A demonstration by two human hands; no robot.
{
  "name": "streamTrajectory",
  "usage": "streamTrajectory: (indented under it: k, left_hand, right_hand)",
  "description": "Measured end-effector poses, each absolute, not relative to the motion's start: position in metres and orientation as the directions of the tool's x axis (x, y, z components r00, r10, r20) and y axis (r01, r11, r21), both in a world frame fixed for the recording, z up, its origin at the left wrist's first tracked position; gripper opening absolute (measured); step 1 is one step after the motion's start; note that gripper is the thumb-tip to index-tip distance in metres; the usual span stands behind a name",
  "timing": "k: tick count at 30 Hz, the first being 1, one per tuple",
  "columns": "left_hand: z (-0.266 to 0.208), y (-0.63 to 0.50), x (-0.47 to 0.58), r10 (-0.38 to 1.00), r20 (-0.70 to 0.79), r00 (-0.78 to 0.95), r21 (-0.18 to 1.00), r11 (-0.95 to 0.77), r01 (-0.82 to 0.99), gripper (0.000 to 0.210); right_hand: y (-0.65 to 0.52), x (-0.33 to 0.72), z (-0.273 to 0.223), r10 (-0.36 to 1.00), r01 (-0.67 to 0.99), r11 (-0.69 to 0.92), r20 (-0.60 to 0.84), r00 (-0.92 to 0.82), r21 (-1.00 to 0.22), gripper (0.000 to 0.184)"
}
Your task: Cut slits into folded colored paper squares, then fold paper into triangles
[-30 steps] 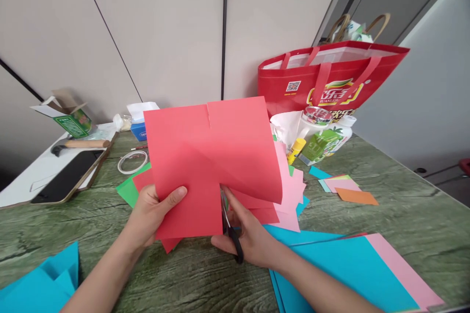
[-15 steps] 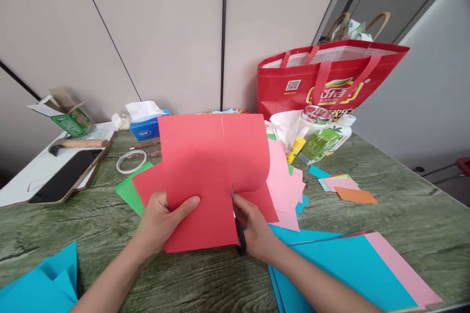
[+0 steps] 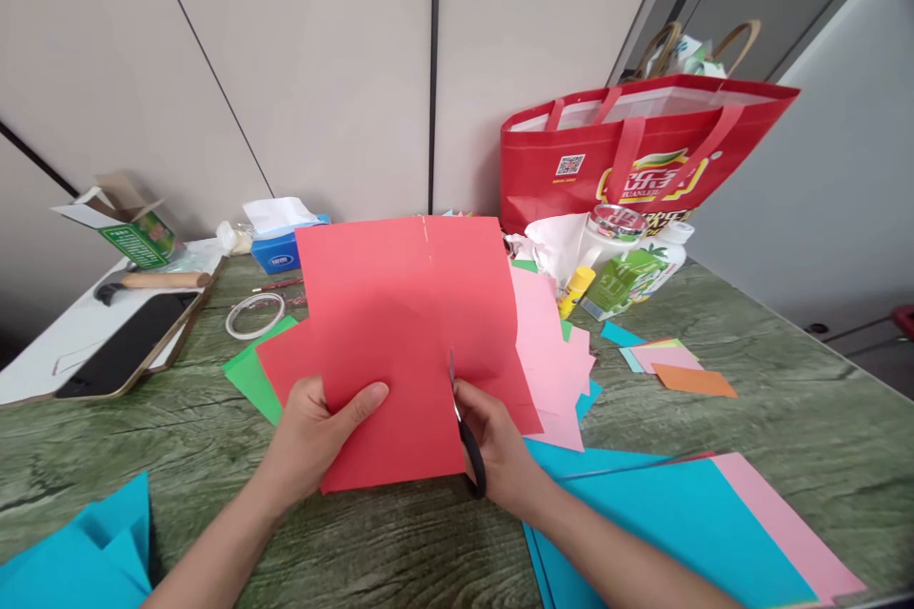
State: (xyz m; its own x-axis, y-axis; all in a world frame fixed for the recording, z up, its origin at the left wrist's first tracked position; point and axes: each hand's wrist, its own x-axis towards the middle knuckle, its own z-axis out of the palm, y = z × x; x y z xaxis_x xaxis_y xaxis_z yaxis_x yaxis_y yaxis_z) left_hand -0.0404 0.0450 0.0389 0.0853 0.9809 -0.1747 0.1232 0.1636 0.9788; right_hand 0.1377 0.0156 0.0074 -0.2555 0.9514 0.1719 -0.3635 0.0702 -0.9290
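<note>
L hand (image 3: 321, 433) grip pinched tight on lower L of red sheet (image 3: 400, 324), thumb in front, fingers hidden behind. R hand (image 3: 504, 442) grip curled round black handle of scissors (image 3: 473, 457); blade tip shows on front of sheet, R of ctr, w/ cut edge running below it to sheet's btm. Can't tell how far blades are apart. Sheet held tilted over bench (image 3: 386, 552), R part curling back; pale line nr top edge, cut or crease unclear. Behind: green paper (image 3: 257, 381) on L, pink paper (image 3: 553, 352) on R. Blue sheets (image 3: 671, 514) under R forearm. Tape (image 3: 249, 335) far L, glue stick (image 3: 577, 290) far R.
</note>
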Motion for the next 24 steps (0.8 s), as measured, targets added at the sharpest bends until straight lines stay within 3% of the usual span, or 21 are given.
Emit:
streamTrajectory:
  k: [24]
  left_hand:
    - [0.0406,0.0427,-0.0367,0.978,-0.195,0.08,0.978,0.187,0.089,0.023]
  right_hand:
    - [0.0148,0.1351,0.0119,0.973,-0.38,0.041,0.124,-0.197,-0.924,0.04]
